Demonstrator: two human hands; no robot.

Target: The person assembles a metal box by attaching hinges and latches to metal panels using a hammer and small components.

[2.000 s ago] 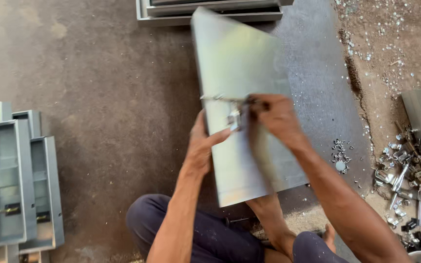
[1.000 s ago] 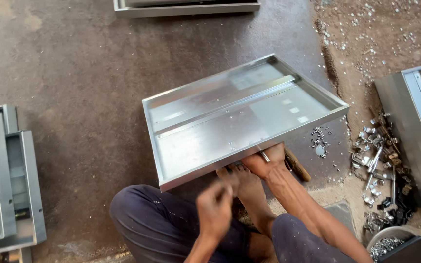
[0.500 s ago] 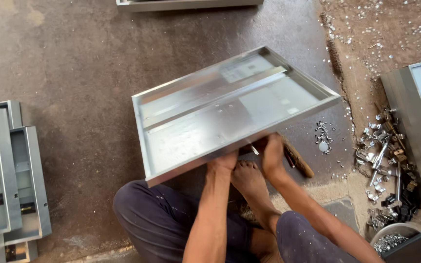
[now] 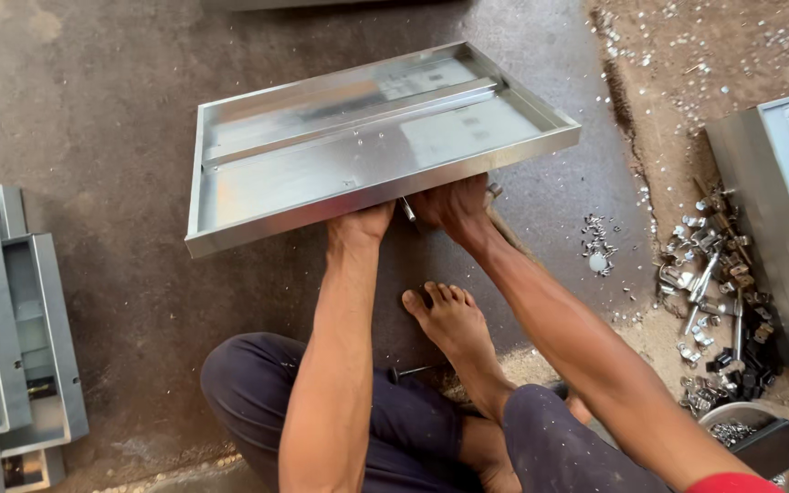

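Observation:
A shallow grey sheet-metal tray (image 4: pixel 321 173) with folded rims and a raised rib along its length is held above the dark floor, open side up and tilted slightly. My left hand (image 4: pixel 362 222) grips under its near rim. Beside it my right hand (image 4: pixel 454 205) also reaches under that rim, and a small metal part (image 4: pixel 406 209) shows between the two hands; the fingers of both are hidden below the tray. My bare foot (image 4: pixel 449 319) rests on the floor just beneath.
Stacked grey metal trays (image 4: pixel 6 338) lie at the left edge. At the right stands another metal panel (image 4: pixel 783 201), with a heap of loose fasteners and latches (image 4: pixel 714 283), scattered screws (image 4: pixel 598 242) and a bowl of small parts (image 4: pixel 732 429).
The panel went from upright on its edge to lying flat with its open side up. It then slid left and away while both hands moved under its near rim.

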